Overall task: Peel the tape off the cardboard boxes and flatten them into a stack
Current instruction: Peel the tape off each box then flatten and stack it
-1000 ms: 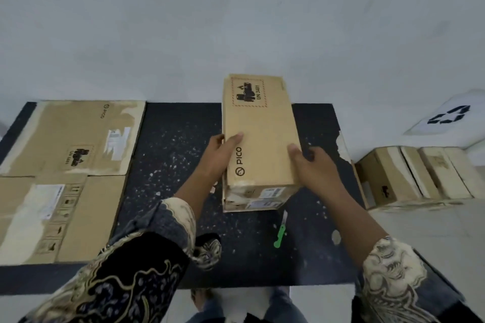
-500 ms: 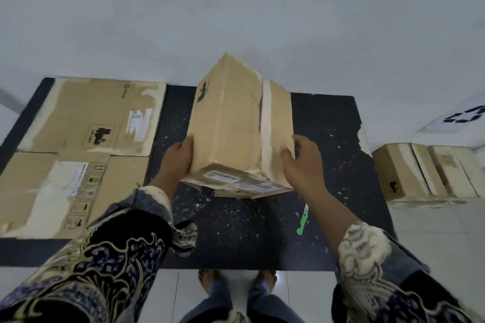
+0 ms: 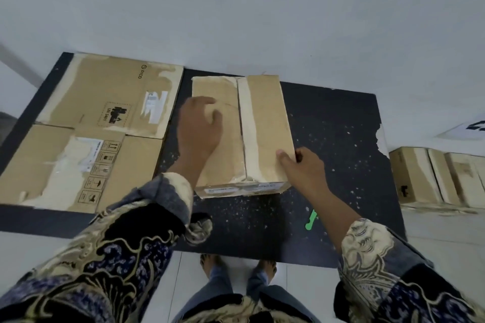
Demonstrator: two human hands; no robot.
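Brown cardboard box lies closed on the black speckled mat, near the middle of it, with its long side pointing away from the person. A pale strip of tape runs along the seam of the two top flaps, from the far edge to the near edge. White labels are stuck on the near end face.

The left hand rests flat on the left top flap, palm down, fingers spread and relaxed; it pinches nothing. The right hand is at the near right corner of the box. Its fingertips touch the top edge there, and the fingers are a little curled; I cannot tell whether they hold the tape or only press the cardboard.

To the left of the box, two flattened brown cardboard sheets lie on the mat, one behind the other, with torn patches and printed symbols. A small green tool lies on the mat near the right forearm, apart from the box. At the right, beyond the mat, several more brown cardboard boxes stand side by side on the white floor.
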